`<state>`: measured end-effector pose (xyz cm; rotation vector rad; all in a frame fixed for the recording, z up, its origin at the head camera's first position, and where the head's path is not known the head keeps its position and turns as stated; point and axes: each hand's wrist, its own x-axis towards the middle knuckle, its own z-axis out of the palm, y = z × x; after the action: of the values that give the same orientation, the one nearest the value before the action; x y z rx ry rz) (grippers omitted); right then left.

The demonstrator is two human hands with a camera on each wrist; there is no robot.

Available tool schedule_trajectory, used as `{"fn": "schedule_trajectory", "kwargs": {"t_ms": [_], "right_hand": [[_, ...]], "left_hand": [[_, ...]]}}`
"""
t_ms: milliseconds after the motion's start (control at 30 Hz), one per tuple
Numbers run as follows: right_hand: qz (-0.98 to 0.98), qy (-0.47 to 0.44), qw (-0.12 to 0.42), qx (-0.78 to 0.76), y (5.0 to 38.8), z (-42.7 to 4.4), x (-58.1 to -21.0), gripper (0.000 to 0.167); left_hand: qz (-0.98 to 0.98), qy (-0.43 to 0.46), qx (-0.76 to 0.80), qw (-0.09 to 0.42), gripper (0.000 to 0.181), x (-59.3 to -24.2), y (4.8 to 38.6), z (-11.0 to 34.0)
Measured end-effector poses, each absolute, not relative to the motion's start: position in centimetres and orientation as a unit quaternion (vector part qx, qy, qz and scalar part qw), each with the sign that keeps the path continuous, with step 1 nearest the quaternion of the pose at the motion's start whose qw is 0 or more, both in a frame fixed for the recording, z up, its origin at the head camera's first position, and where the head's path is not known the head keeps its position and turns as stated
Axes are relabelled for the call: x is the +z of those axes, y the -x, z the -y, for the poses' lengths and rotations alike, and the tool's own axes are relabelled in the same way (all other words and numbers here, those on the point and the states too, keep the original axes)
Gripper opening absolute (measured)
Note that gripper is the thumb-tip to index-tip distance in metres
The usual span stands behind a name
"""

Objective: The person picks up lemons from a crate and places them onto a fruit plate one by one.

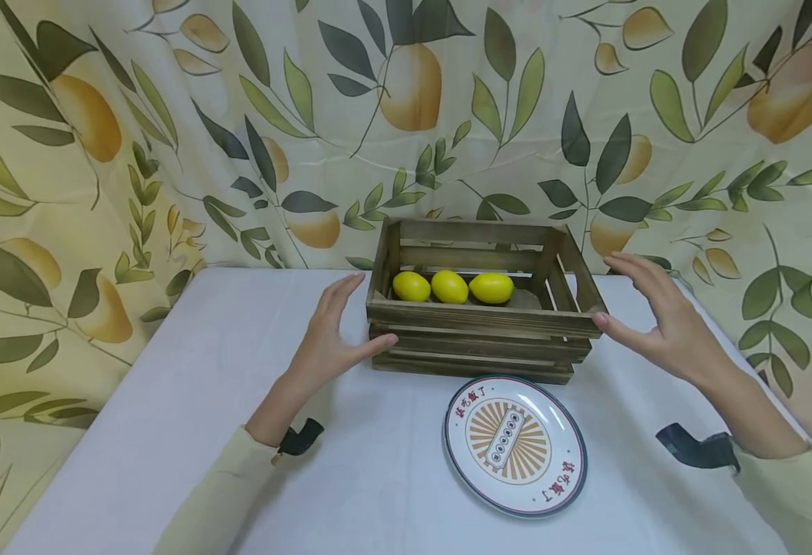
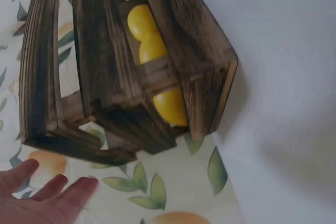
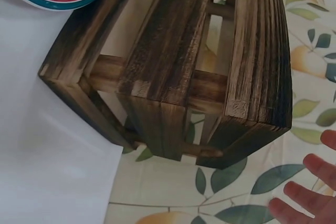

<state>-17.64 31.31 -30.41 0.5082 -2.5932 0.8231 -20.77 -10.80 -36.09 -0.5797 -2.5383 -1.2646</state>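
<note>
A dark wooden slatted crate stands at the table's far side, with three yellow lemons in a row inside. My left hand is beside the crate's left end, fingers spread, thumb near its front left corner; the left wrist view shows its fingertips apart from the wood. My right hand is at the right end, fingers spread, its thumb by the front right corner; whether that thumb touches is unclear. Neither hand holds anything. In front of the crate lies a round white plate with a printed pattern and dark rim.
A white cloth covers the table. Behind the crate hangs a curtain patterned with leaves and fruit. The plate's far rim is close to the crate's lower front edge.
</note>
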Motion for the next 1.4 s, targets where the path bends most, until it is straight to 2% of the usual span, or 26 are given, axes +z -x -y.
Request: {"fn": "schedule_trajectory", "kwargs": {"t_ms": [233,400,533,767,933,1200,1400], "right_hand": [[0.913,-0.2,0.2,0.295,18.8,-30.8,-29.7,0.072],[0.9,-0.264,0.228,0.262,19.9,-30.4,-29.0,0.071],[0.898,-0.301,0.227,0.225,20.7,-30.0,-28.2,0.07],[0.918,-0.302,0.177,0.186,21.5,-28.6,-26.9,0.069],[0.922,-0.32,0.143,0.168,22.4,-27.9,-26.4,0.066],[0.931,-0.318,0.05,0.169,23.8,-27.2,-24.9,0.062],[0.928,-0.324,0.034,0.183,25.0,-26.9,-24.2,0.058]], "left_hand": [[0.803,0.222,-0.536,0.134,0.076,-37.0,21.4,9.9],[0.785,0.213,-0.567,0.129,0.063,-37.2,21.4,9.6],[0.775,0.213,-0.579,0.138,0.055,-37.4,21.5,9.7],[0.761,0.218,-0.588,0.166,0.05,-37.3,21.7,9.3],[0.761,0.209,-0.592,0.166,0.048,-35.4,20.2,8.8],[0.75,0.213,-0.601,0.175,0.046,-34.7,19.6,8.8],[0.743,0.223,-0.608,0.167,0.046,-35.0,19.8,8.8]]}}
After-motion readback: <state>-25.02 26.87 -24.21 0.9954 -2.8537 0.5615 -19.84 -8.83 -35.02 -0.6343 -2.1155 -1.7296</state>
